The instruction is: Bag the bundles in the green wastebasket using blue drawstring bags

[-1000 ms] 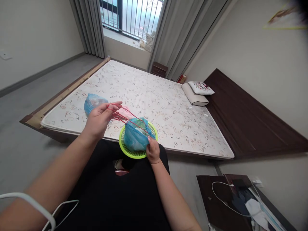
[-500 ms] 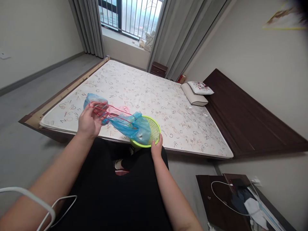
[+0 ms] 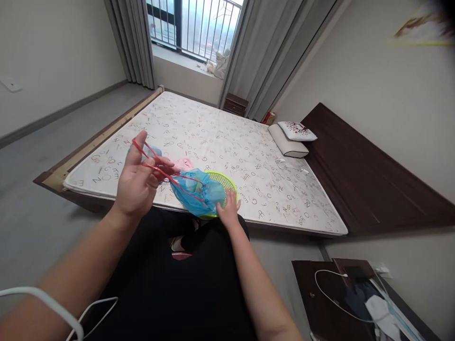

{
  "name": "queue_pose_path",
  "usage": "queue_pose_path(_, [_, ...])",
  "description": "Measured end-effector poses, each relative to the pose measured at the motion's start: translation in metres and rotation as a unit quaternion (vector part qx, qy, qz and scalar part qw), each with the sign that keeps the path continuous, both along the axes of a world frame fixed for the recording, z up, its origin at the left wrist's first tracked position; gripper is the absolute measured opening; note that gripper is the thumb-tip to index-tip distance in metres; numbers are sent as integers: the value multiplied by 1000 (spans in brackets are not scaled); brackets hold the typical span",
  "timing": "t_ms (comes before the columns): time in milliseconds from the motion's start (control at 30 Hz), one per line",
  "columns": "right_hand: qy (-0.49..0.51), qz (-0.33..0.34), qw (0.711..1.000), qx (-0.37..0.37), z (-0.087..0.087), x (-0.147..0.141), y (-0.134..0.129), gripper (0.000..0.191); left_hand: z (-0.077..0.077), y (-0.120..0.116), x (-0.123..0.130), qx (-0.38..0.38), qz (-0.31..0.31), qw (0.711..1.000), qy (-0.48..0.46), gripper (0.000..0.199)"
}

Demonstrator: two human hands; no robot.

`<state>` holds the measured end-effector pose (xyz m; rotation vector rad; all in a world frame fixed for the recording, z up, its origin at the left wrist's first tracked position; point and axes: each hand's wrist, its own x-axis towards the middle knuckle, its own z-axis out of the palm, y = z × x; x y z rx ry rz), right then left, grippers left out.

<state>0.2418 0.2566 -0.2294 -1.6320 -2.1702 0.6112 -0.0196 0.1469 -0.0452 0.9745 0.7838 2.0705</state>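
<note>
We see the left hand [image 3: 137,182] open, its fingers spread, with a red drawstring [image 3: 167,173] looped across them rather than clenched. The cord runs to the gathered top of a blue plastic bag [image 3: 195,194], which bulges over a tilted green plastic basket [image 3: 221,182] above our black trousers [image 3: 170,289]. The right hand [image 3: 229,211] lies open, its fingertips [image 3: 236,203] at the basket's near rim, just beside the bag. Behind the bag lies a pink cloth [image 3: 185,164]; a second blue bag [image 3: 145,152] lies behind the left hand. Both rest on a lettered mattress [image 3: 284,208], with a long pillow [image 3: 287,147] and a square cushion [image 3: 297,131] near the dark wooden headboard [image 3: 373,175].
</note>
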Motion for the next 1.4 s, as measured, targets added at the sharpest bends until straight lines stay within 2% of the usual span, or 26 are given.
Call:
queue_pose_path(100, [-70,149,986,-4,20,-11,3,98,1,2,-1,2,-3,1000,7,55])
queue_pose_path(167, [-91,191,977,2,32,-21,7,110,3,4,-4,15,-13,1000,13,55])
queue_pose_path(233, [-109,205,973,4,40,-34,13,115,7,5,-7,46,-23,999,18,54])
queue_pose_path(300, [-140,211,967,-19,45,-45,21,107,15,4,-12,80,-16,996,25,54])
queue_pose_path(400, [-177,215,957,-82,45,-53,35,70,30,0,-23,103,33,993,39,54])
queue_pose_path(467, [-169,203,959,-105,40,-50,44,44,39,-3,-32,93,77,992,30,50])
queue_pose_path(533, [-145,186,965,-112,36,-43,50,33,44,-5,-39,60,106,992,-4,42])
queue_pose_path(633, [-81,186,971,-124,31,-28,55,28,40,-3,-45,-7,118,990,-81,39])
queue_pose_path(767, [7,194,973,-125,29,-7,60,48,23,6,-44,-55,118,983,-129,38])
queue_pose_path(867, [86,143,979,-117,34,3,61,56,13,10,-40,-74,118,983,-123,39])
queue_pose_path(933, [159,102,979,-76,48,0,54,55,10,12,-35,-87,101,985,-110,39])
queue_pose_path(1000, [219,105,970,-4,71,-15,38,50,8,15,-27,-92,72,988,-98,38])
queue_pose_path(1067, [249,172,952,47,98,-41,15,52,9,17,-15,-91,49,990,-91,38])
queue_pose_path(1167, [248,288,922,76,127,-89,-18,74,13,20,4,-87,24,993,-76,41])
queue_pose_path(1200, [241,316,915,70,130,-104,-25,74,17,20,10,-85,14,994,-66,43])
queue_pose_path(1267, [202,328,922,43,125,-125,-30,52,25,18,15,-67,3,997,-48,45])
queue_pose_path(1333, [131,318,939,23,112,-133,-27,36,35,14,14,-29,13,999,-39,43])
queue_pose_path(1400, [50,299,953,19,99,-130,-20,30,42,10,9,-1,32,998,-45,42])
